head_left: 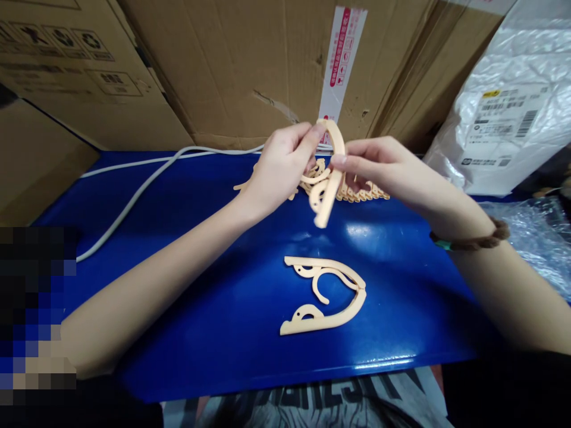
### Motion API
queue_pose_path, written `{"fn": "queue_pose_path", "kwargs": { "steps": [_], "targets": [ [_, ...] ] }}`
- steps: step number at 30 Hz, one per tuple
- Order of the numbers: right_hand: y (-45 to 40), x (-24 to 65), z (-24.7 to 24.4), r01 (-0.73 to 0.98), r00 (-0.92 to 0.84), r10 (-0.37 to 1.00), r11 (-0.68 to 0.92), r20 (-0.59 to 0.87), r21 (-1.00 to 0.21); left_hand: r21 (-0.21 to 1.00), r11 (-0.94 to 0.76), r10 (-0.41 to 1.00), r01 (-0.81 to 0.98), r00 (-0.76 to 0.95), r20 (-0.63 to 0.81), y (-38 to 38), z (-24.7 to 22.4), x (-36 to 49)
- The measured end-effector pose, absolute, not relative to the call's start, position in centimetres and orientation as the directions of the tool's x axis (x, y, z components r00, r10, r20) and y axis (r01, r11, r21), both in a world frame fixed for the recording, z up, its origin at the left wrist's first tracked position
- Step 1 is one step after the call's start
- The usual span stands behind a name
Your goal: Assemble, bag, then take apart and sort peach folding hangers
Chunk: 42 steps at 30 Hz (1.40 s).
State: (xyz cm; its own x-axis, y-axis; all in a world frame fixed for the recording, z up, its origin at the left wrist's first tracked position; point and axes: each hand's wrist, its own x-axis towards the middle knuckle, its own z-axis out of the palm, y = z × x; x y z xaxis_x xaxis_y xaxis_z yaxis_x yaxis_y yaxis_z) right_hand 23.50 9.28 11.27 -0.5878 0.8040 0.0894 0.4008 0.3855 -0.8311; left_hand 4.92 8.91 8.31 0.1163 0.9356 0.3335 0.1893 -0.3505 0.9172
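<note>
A beige folding clothes hanger (329, 199) is held up over the table between both hands. My left hand (285, 157) is closed on its upper end, thumb pressed near the top. My right hand (379, 160) pinches the same hanger partway down its curved arm, thumb in front. Below them, a second beige folding hanger (341, 320) lies flat on the blue table (200, 333), its arms spread in a V toward the left and its hook folded inward. Behind my hands sits a pile of more such beige pieces (366, 193), partly hidden by them.
Large cardboard boxes (250, 71) stand along the back and left of the table. A white cable (147, 184) curves over the left side. At the right are a white plastic mailer bag (495, 101) with labels and crumpled clear plastic (530, 232).
</note>
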Motion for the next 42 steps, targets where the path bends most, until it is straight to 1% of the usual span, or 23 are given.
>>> {"fn": "queue_pose_path", "kwargs": {
  "steps": [3,5,6,8,10,11,12,14,17,19,20,21,23,25,26,28,30,33,36,38,39,41,42],
  "targets": [
    [10.8,24.9,11.1,0.474,-0.433,0.868,0.45,0.245,-0.757,0.909,-0.377,0.925,0.177,0.11,0.363,9.0,8.7,4.6],
    [11.6,25.7,11.1,0.56,-0.394,0.852,0.519,0.344,-0.646,0.891,-0.412,0.91,0.188,0.137,0.392,9.1,8.6,4.4],
    [11.9,26.0,11.0,0.622,-0.404,0.828,0.561,0.39,-0.546,0.88,-0.43,0.901,0.203,0.15,0.406,9.1,8.5,4.4],
    [12.0,26.2,10.8,0.756,-0.458,0.765,0.603,0.453,-0.254,0.855,-0.452,0.891,0.254,0.171,0.42,9.0,8.3,4.5],
    [11.7,26.0,10.5,0.817,-0.528,0.714,0.575,0.46,0.043,0.825,-0.467,0.884,0.319,0.184,0.429,8.8,8.3,4.7],
    [11.6,25.9,10.3,0.822,-0.548,0.701,0.551,0.456,0.142,0.806,-0.479,0.878,0.348,0.194,0.438,8.6,8.3,4.7],
    [11.5,25.8,10.2,0.822,-0.56,0.694,0.535,0.452,0.196,0.784,-0.495,0.869,0.373,0.206,0.451,8.4,8.4,4.8],
    [11.3,25.6,10.0,0.824,-0.559,0.687,0.522,0.465,0.219,0.733,-0.534,0.845,0.421,0.235,0.48,8.1,8.6,4.8],
    [10.9,25.4,10.4,0.854,-0.508,0.722,0.493,0.47,0.165,0.629,-0.573,0.811,0.526,0.253,0.528,7.7,8.8,4.5],
    [10.4,25.2,11.0,0.865,-0.476,0.766,0.497,0.432,0.073,0.552,-0.556,0.803,0.621,0.231,0.549,7.4,8.7,4.3],
    [10.2,25.1,11.4,0.857,-0.474,0.785,0.515,0.4,0.004,0.524,-0.535,0.805,0.663,0.213,0.554,7.3,8.6,4.3],
    [9.9,25.0,11.7,0.838,-0.475,0.801,0.538,0.365,-0.091,0.504,-0.518,0.809,0.691,0.204,0.552,7.1,8.5,4.3],
    [9.7,24.9,12.0,0.749,-0.465,0.83,0.555,0.309,-0.362,0.482,-0.511,0.817,0.712,0.227,0.531,6.9,8.4,4.5],
    [9.9,25.0,12.0,0.606,-0.423,0.871,0.475,0.247,-0.638,0.465,-0.523,0.822,0.715,0.277,0.498,6.9,8.3,4.8],
    [10.1,25.1,11.8,0.536,-0.384,0.897,0.409,0.218,-0.739,0.456,-0.525,0.825,0.718,0.298,0.481,7.2,8.3,4.9],
    [10.7,25.3,11.4,0.435,-0.299,0.939,0.29,0.167,-0.852,0.452,-0.502,0.842,0.738,0.297,0.45,8.2,8.0,4.6],
    [11.3,25.5,11.2,0.362,-0.224,0.962,0.233,0.158,-0.902,0.459,-0.45,0.873,0.766,0.268,0.408,9.8,7.3,3.6],
    [11.8,25.5,11.3,0.273,-0.171,0.966,0.238,0.196,-0.932,0.462,-0.346,0.923,0.817,0.208,0.324,12.1,6.0,1.3],
    [11.8,25.3,11.6,0.232,-0.128,0.968,0.24,0.215,-0.943,0.533,-0.259,0.933,0.805,0.067,0.353,12.9,5.6,0.1],
    [11.6,25.2,11.7,0.209,-0.071,0.968,0.251,0.241,-0.945,0.647,-0.286,0.944,0.707,0.092,0.316,12.3,6.2,0.5],
    [11.5,25.2,11.7,0.201,-0.039,0.964,0.266,0.263,-0.943,0.737,-0.291,0.956,0.611,0.151,0.252,11.9,6.7,1.0],
    [11.2,25.3,11.6,0.211,0.007,0.945,0.318,0.326,-0.924,0.923,-0.177,0.942,0.341,0.331,0.058,10.9,7.9,2.2],
    [11.2,25.4,11.6,0.228,0.007,0.932,0.352,0.363,-0.908,0.965,-0.113,0.918,0.236,0.395,0.011,10.4,8.4,2.8]
  ]
}}
